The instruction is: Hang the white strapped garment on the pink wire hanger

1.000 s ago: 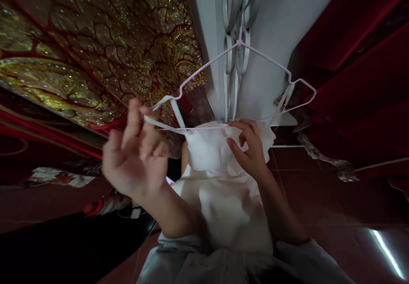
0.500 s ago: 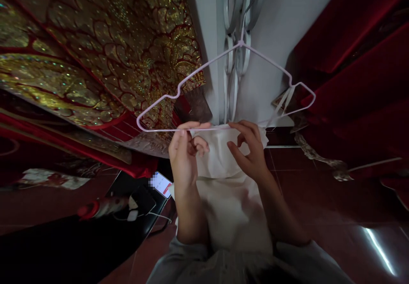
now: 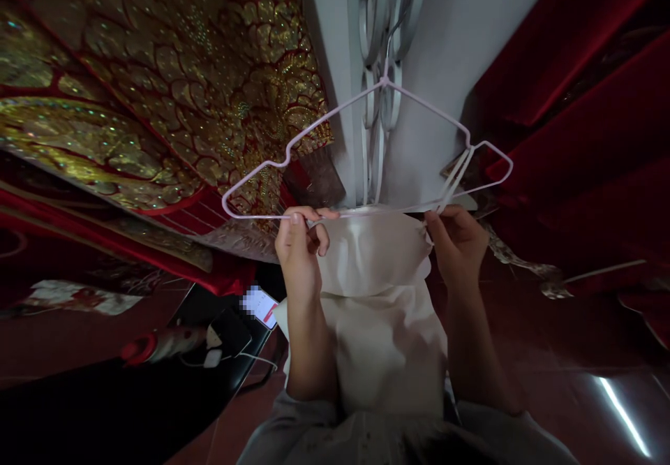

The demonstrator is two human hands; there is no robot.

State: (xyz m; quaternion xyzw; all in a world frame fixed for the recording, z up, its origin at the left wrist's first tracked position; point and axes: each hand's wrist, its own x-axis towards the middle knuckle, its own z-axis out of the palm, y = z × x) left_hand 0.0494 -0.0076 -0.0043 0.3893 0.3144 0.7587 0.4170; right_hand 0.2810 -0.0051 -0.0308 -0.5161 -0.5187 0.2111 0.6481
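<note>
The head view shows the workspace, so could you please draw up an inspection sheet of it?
Surface: black tabletop at left, heavily shadowed.
Job's things: pale hanger; white garment, mostly below its lower bar, white strap looped over the hanger's right side, none on its left.
Clutter: lit phone and dark device on the tabletop.
Hands: left hand at the lower bar, grip unclear; right hand pinching the strap's lower end.
Cables: white cable near the tabletop's edge.
Surroundings: gold-sequinned garment; red fabric; tiled floor.
</note>
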